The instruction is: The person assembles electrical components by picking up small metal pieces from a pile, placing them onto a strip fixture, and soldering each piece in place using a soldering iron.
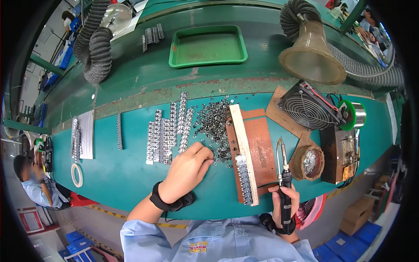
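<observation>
My left hand [187, 168] is closed, its thumb and fingertips pinched together at the near left edge of a pile of small metal pieces [212, 120]. Whatever lies between those fingertips is too small or hidden to make out. My right hand [295, 199] is wrapped round the black handle of a soldering iron [285, 185], which points away from me with a thin feed tube along it. Between the hands lies a brown fixture board [260, 150] with a pale wooden bar [245, 153]. Along the bar's near left side sits a strip of small metal-topped parts [244, 181].
Several silvery strips [166, 135] lie left of the pile. A fan [307, 105], solder spool [354, 115], round solder-filled dish [310, 162] and metal box [339, 155] stand at the right. Beyond are a green tray [208, 47] and an extraction hood [312, 56]. A tape ring [77, 175] lies far left.
</observation>
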